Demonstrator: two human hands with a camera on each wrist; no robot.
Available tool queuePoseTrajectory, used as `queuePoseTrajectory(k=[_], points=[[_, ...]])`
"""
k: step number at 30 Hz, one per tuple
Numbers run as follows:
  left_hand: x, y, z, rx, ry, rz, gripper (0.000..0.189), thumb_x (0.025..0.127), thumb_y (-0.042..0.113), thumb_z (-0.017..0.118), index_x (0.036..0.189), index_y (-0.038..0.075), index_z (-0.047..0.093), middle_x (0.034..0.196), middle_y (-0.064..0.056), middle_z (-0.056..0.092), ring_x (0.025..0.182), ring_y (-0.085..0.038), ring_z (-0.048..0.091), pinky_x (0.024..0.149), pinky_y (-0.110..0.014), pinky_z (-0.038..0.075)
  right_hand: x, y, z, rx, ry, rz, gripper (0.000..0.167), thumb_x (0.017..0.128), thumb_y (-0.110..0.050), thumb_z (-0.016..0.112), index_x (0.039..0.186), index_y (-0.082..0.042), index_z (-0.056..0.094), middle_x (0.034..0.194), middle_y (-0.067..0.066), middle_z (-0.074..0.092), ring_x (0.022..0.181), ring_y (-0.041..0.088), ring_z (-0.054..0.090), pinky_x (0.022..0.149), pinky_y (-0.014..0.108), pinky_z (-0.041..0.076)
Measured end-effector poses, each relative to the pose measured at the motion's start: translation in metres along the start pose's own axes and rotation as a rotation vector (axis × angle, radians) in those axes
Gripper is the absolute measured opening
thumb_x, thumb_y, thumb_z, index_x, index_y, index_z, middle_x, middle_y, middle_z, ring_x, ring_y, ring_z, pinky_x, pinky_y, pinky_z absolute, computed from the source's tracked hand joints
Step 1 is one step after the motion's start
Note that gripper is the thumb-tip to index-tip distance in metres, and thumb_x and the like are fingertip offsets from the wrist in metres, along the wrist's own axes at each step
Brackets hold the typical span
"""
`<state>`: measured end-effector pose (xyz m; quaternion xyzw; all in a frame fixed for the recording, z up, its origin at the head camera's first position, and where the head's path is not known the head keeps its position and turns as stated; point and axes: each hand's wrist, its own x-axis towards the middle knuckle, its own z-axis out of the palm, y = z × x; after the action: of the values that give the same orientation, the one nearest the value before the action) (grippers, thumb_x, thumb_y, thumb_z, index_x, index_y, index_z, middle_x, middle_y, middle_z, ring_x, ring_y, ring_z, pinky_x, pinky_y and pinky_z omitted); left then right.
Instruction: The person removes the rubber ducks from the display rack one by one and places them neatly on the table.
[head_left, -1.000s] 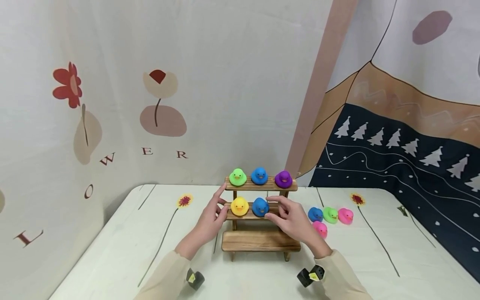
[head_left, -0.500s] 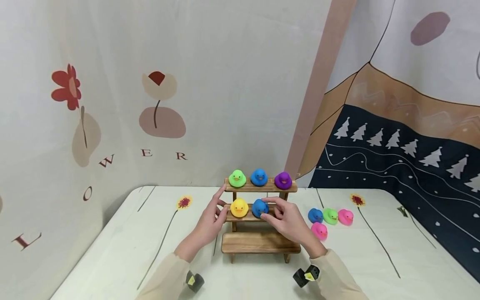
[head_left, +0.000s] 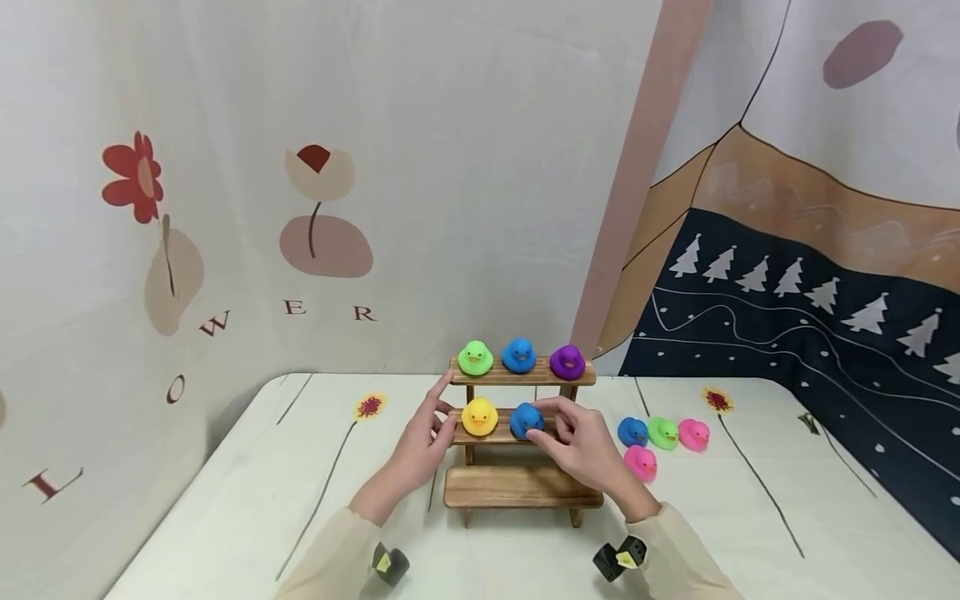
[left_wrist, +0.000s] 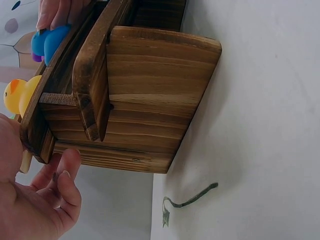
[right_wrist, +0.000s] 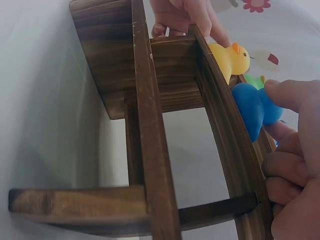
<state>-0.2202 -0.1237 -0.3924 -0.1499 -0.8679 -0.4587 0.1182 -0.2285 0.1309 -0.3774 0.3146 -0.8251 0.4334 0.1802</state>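
Slid a little to my right since the earlier frame, the blue rubber duck on the middle shelf now stands with a wider gap between it and the yellow rubber duck. My right hand has come along with it: thumb and forefinger pinch the duck, barely parted, the other fingers bent in. My left hand holds no duck; its fingers are relaxed and partly spread at the left end of the wooden three-tier stand, perhaps steadying it, though I can't tell how firmly they touch.

I'd judge the work to be about halfway. On the top shelf, a lime-green duck, a second blue duck and a purple duck stand upright in a spaced row, so that tier looks done. The middle one has two, and the pinched duck seems in place bar a last adjustment. The bottom shelf bears none. Left over on the bench, to the right of the stand, are four more: a spare blue duck, a spare green duck and two pink ducks.
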Motion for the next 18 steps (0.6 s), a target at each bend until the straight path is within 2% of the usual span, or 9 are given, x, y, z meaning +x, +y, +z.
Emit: queuePoseTrajectory(k=[18], points=[[0.000, 0.000, -0.001, -0.007, -0.002, -0.001, 0.066, 0.098, 0.008, 0.051, 0.154, 0.024, 0.019, 0.110, -0.011, 0.055, 0.068, -0.009, 0.048, 0.060, -0.022, 0.045, -0.007, -0.003, -0.013, 0.004, -0.017, 0.061, 0.030, 0.082, -0.013, 0.075, 0.111, -0.007, 0.065, 0.057, -0.013, 0.030, 0.050, -0.001, 0.030, 0.048, 0.019, 0.027]])
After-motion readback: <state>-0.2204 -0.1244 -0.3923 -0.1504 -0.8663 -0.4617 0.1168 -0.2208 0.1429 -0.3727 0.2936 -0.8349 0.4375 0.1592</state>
